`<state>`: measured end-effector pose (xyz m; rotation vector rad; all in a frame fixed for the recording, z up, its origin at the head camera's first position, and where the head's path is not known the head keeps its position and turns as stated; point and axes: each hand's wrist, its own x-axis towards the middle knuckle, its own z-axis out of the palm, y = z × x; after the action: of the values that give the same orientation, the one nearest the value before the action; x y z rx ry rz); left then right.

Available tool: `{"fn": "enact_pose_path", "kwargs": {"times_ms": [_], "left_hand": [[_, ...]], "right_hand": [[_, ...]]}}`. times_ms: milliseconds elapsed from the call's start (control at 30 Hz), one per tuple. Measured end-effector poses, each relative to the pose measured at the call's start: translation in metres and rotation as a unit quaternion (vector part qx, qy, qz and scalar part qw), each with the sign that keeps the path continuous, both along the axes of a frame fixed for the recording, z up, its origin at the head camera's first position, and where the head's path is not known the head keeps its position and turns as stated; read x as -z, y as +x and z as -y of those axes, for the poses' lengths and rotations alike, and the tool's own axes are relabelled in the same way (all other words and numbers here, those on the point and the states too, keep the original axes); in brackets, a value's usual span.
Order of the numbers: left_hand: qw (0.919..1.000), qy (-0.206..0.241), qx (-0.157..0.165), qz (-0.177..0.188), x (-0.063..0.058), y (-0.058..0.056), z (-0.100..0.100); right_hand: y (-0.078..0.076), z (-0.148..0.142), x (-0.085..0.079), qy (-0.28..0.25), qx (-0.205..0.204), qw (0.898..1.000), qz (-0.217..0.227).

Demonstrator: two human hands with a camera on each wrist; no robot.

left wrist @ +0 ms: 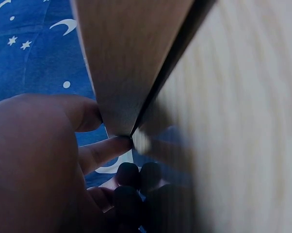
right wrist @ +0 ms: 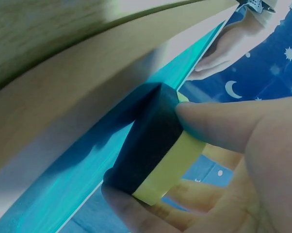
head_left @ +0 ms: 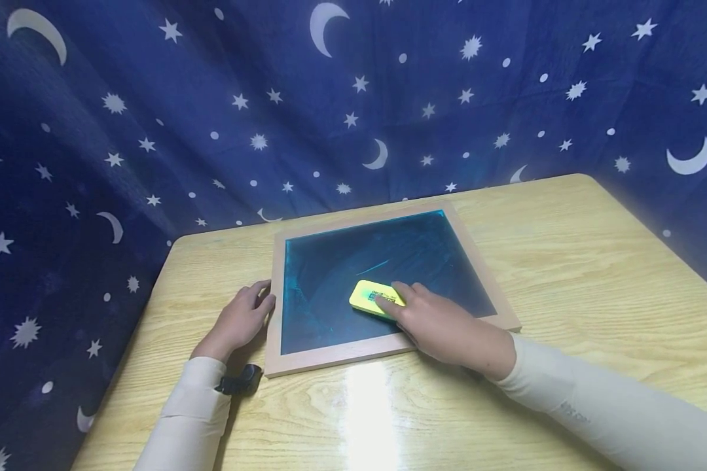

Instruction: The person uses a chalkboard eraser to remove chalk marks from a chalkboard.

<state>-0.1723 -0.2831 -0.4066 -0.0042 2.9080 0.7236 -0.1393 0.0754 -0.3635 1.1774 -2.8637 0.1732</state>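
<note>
A chalkboard (head_left: 324,275) in a light wooden frame (head_left: 342,353) lies flat on the table. Over its dark surface, right of the middle, my right hand (head_left: 433,322) grips a yellow board eraser (head_left: 363,296). In the right wrist view, thumb and fingers hold the eraser (right wrist: 148,145) by its opposite sides, its dark felt facing the board. Beside the frame's left edge is my left hand (head_left: 241,320), its thumb and fingertips right at the wood. The left wrist view shows the thumb near the frame's side (left wrist: 121,63) and the fingers down by the tabletop.
Just above the eraser runs a short pale chalk line (head_left: 372,267), with blue-green smears toward the board's left side. The wooden table (head_left: 601,281) extends around the board. A dark blue curtain (head_left: 306,131) with moons and stars hangs behind and left. A black mount (head_left: 244,381) sits at the left wrist.
</note>
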Motion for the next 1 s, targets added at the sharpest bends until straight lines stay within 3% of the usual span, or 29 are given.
{"fn": "enact_pose_path", "kwargs": {"times_ms": [300,700,1000], "left_hand": [[1.0,-0.001,0.0,0.001,0.0,0.0,-0.001],[1.0,-0.002,-0.005,0.003,0.0,0.0,-0.001],[1.0,-0.004,-0.003,0.0,0.0,0.0,-0.001]], "right_hand": [[-0.016,-0.006,0.0,-0.013,0.01,1.0,-0.002],[-0.046,-0.023,0.0,-0.015,0.052,0.998,-0.012],[-0.058,-0.037,-0.001,-0.021,0.084,0.996,-0.02]]}}
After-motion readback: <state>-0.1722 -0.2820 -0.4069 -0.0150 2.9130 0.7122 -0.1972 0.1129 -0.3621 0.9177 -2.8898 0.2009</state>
